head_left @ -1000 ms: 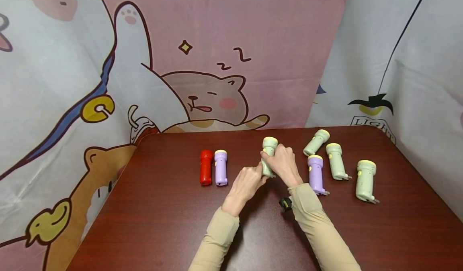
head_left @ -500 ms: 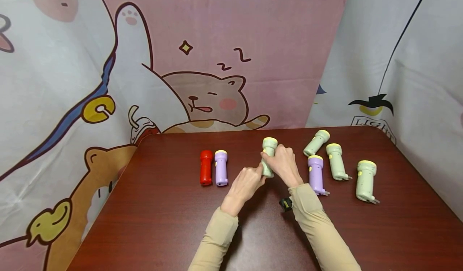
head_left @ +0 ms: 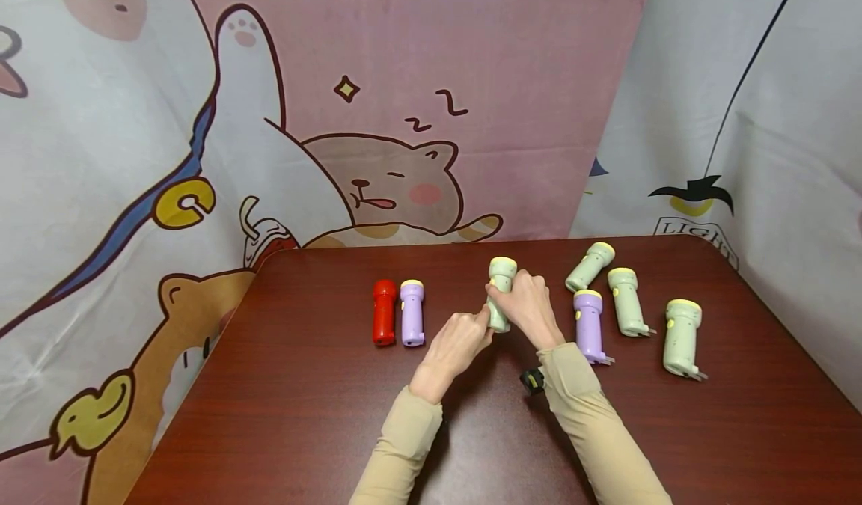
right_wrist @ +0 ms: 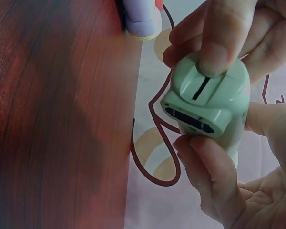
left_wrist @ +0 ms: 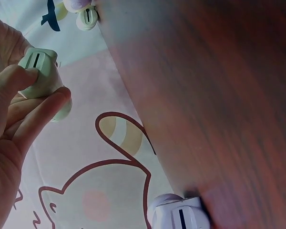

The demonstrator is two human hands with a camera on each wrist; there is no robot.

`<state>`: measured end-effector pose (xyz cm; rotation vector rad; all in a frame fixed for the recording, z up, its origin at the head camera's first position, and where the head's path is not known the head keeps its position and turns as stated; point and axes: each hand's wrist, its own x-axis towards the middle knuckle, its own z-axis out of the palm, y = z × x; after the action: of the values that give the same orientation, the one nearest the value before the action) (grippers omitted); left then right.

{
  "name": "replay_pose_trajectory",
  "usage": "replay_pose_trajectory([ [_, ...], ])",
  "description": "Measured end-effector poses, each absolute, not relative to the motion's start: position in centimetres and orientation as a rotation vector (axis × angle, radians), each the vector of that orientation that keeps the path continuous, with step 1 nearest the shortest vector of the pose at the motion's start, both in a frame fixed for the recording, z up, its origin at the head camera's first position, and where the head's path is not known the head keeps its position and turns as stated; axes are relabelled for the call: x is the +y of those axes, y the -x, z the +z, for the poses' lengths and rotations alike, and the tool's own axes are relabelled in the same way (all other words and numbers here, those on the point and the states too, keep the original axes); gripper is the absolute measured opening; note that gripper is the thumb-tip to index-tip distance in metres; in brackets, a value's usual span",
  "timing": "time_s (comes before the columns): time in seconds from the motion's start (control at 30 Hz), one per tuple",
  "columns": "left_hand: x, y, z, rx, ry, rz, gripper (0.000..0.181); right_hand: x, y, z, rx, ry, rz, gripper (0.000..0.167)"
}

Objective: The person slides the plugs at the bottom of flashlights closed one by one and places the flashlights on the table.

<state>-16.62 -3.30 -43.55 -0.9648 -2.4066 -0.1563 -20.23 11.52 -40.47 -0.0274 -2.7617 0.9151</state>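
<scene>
Red-brown wooden tabletop (head_left: 303,415): left hand (head_left: 459,340) pinches the slotted end (right_wrist: 195,94) of a tubular pale-green plastic flashlight (head_left: 502,274); right hand (head_left: 532,307) grips its barrel (right_wrist: 236,130), presumably steadying it against the left thumb (right_wrist: 217,52).

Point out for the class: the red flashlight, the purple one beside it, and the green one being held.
Red flashlight (head_left: 384,315): head view, middle of its barrel.
Purple flashlight (head_left: 412,315): head view, middle of its barrel.
Held green flashlight (right_wrist: 218,99): right wrist view, beside its end slot.
</scene>
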Motion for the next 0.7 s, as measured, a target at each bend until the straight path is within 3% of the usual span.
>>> replay_pose_trajectory([
  [0.7, -3.58, 16.59, -43.66, -2.429, 0.97, -0.174, 0.022, 11.42, 20.19, -40.73, -2.777, 0.022, 0.931, 0.041],
])
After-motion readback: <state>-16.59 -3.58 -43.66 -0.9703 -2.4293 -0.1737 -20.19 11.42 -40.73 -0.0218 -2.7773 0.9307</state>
